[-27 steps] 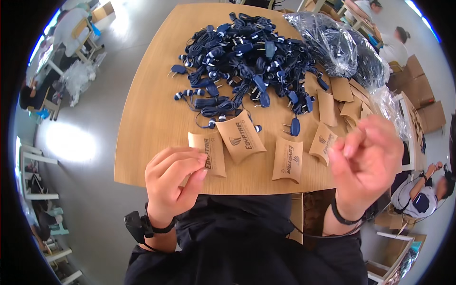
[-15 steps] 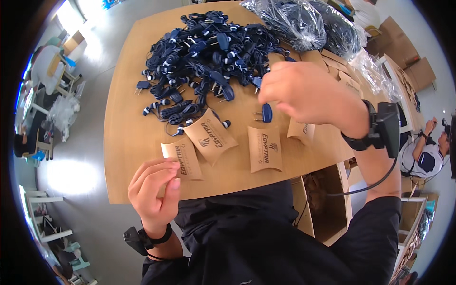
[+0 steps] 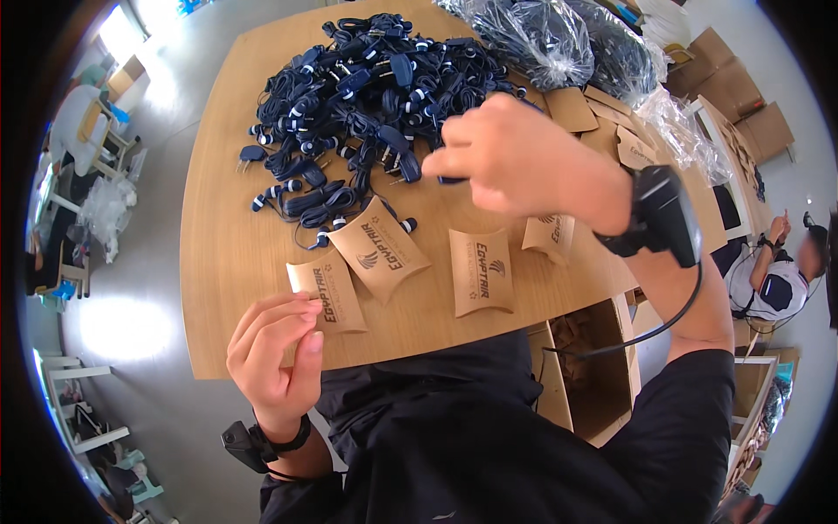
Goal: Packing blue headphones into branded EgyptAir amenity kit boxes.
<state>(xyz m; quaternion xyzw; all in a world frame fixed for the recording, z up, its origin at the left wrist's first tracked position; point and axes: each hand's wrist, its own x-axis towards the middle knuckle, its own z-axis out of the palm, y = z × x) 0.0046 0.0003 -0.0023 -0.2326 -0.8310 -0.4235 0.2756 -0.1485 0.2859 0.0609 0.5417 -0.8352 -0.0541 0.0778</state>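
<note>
A dark cable (image 3: 449, 179) is pinched by the right hand (image 3: 515, 162) at the pile's (image 3: 367, 96) near edge. A pouch (image 3: 327, 293) is touched by the left hand (image 3: 275, 354), fingers loosely curled. Picking appears underway; bagging seems next.

The right hand (image 3: 515, 162), raised and clear of the desk (image 3: 227, 253) 0.9 s ago, now reaches out over the pile of dark blue cables (image 3: 367, 96), its fingers (image 3: 458, 162) closing on one dark piece. The left hand (image 3: 275, 354) sits slightly lower, just below the nearest brown paper pouch (image 3: 327, 293).
</note>
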